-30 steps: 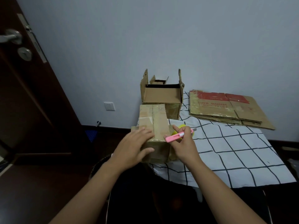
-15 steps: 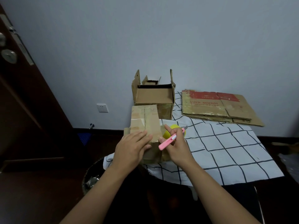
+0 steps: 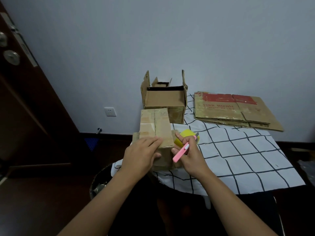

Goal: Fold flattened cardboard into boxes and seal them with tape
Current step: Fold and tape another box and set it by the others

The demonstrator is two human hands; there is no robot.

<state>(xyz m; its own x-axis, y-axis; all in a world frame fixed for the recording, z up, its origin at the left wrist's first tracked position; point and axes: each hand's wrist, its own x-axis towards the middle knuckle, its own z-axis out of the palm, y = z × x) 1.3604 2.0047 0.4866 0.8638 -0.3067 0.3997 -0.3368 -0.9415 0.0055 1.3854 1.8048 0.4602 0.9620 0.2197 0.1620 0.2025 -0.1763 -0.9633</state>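
small box (image 3: 156,128) at table's near-left edge, flaps shut, tape on top seam | L hand (image 3: 142,155) flat on it | R hand (image 3: 188,153) grips pink cutter (image 3: 181,153), yellow tape roll (image 3: 187,137) behind | open box (image 3: 164,99) behind looks unsealed | flat cardboard stack (image 3: 235,111) far right, not yet folded | seems approx midway

Both forearms reach forward. The left hand (image 3: 142,155) lies flat, fingers straight; the right hand (image 3: 188,155) curls its grip round a pink cutter (image 3: 181,153).
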